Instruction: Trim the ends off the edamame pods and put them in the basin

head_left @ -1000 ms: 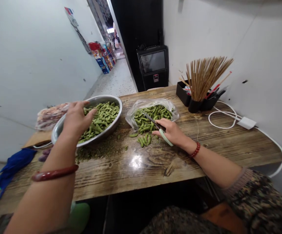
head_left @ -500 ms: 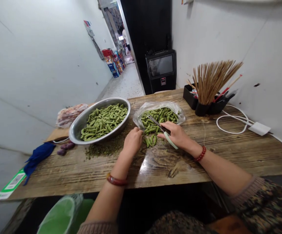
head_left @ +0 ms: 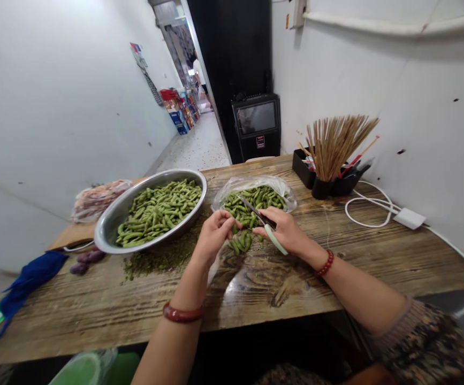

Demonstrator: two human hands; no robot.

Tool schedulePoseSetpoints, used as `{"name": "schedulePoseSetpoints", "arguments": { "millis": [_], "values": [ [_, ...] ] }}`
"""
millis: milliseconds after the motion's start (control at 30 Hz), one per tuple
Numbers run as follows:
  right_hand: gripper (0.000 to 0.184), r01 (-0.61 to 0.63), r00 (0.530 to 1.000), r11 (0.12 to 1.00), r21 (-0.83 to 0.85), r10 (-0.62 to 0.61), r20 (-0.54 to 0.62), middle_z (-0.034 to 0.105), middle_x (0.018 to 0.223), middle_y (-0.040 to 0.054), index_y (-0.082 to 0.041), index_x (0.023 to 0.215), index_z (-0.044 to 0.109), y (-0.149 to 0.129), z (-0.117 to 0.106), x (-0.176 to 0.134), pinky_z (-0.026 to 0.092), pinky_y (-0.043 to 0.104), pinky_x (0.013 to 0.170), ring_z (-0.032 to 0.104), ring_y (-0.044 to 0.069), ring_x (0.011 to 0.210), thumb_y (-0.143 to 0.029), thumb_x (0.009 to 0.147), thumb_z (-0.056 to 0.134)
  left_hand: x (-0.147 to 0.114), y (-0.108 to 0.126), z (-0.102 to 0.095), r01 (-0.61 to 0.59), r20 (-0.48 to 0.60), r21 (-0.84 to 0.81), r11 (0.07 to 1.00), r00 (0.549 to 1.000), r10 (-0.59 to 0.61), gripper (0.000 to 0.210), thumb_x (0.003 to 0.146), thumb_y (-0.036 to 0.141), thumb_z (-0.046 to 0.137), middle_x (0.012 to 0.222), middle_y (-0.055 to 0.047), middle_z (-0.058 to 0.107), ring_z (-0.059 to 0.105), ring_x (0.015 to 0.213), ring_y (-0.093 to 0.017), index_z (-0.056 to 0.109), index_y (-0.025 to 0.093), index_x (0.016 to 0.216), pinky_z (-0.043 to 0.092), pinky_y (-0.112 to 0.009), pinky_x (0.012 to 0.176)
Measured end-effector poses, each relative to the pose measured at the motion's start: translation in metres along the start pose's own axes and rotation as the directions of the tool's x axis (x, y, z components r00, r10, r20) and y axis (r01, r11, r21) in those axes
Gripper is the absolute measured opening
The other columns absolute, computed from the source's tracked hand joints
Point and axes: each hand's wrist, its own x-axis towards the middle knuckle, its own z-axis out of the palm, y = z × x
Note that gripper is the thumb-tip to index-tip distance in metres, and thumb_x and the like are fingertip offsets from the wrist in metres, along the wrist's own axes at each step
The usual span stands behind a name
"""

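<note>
My left hand (head_left: 215, 235) is closed in a pinch in front of the plastic bag, with a green soybean pod (head_left: 237, 225) at its fingertips. In my right hand (head_left: 286, 231) is a pair of scissors (head_left: 275, 240) with pale green handles, its blades pointing away to the upper left over the pods. Green pods spill from the mouth of the clear plastic bag (head_left: 293, 201), and a few loose pods (head_left: 240, 243) lie on the wood between my hands. Left of them stands a wide metal basin (head_left: 104, 231) full of pods.
Green trimmings (head_left: 151, 262) are scattered in front of the basin. Purple bulbs (head_left: 85, 261), a blue cloth (head_left: 33, 280) and a bagged pinkish item (head_left: 99, 200) lie left. A black holder with wooden skewers (head_left: 332, 152) and a white adapter (head_left: 409, 218) are at right. A green bin (head_left: 83, 369) stands below.
The camera view has shifted slightly. My left hand has turned so its thumb and fingertips show, with a pod at them. The right hand still holds the scissors over the pods.
</note>
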Motion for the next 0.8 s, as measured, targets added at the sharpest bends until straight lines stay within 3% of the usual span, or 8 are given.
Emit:
{"name": "schedulePoseSetpoints", "arguments": {
  "millis": [133,367,567,800],
  "values": [
    [0.037,-0.024,0.999,1.000,-0.013,0.024,0.029,0.061,0.087,0.0065,-0.015,0.109,0.060,-0.001,0.000,0.000,0.048,0.030,0.071,0.058,0.018,0.078,-0.037,0.080,0.067,0.001,0.004,0.007,0.115,0.062,-0.269,0.956,0.993,-0.102,0.028,0.072,0.035,0.068,0.068,0.000,0.065,0.044,0.041,-0.005,0.054,0.016,0.088,0.028,-0.017,0.039],
    [0.037,-0.020,0.998,1.000,-0.012,0.021,0.067,0.061,0.088,0.0071,-0.016,0.112,0.059,-0.003,0.002,-0.005,0.049,0.032,0.072,0.059,0.020,0.079,-0.036,0.081,0.066,-0.007,-0.010,0.007,0.178,0.115,-0.461,0.870,0.983,-0.140,0.035,0.069,0.025,0.072,0.082,-0.006,0.067,0.054,0.052,-0.006,0.063,0.011,0.100,0.040,-0.018,0.045],
    [0.040,0.035,0.996,0.998,-0.047,-0.031,0.085,0.062,0.092,0.0088,-0.017,0.117,0.056,0.001,0.004,-0.011,0.051,0.034,0.074,0.061,0.021,0.082,-0.036,0.082,0.064,-0.013,-0.012,0.009,0.178,0.164,-0.476,0.861,0.980,-0.112,0.037,0.070,0.019,0.067,0.084,-0.007,0.069,0.055,0.052,-0.007,0.058,0.012,0.105,0.040,-0.019,0.048],
    [0.041,0.055,0.992,0.994,-0.097,-0.043,0.121,0.063,0.100,0.0106,-0.019,0.119,0.055,0.004,0.007,-0.018,0.052,0.035,0.077,0.062,0.023,0.088,-0.035,0.082,0.064,-0.013,-0.015,0.011,0.151,0.076,-0.420,0.895,0.988,-0.131,0.023,0.068,0.021,0.068,0.072,-0.005,0.068,0.048,0.045,-0.005,0.064,0.010,0.089,0.033,-0.017,0.043]
  ]
}}
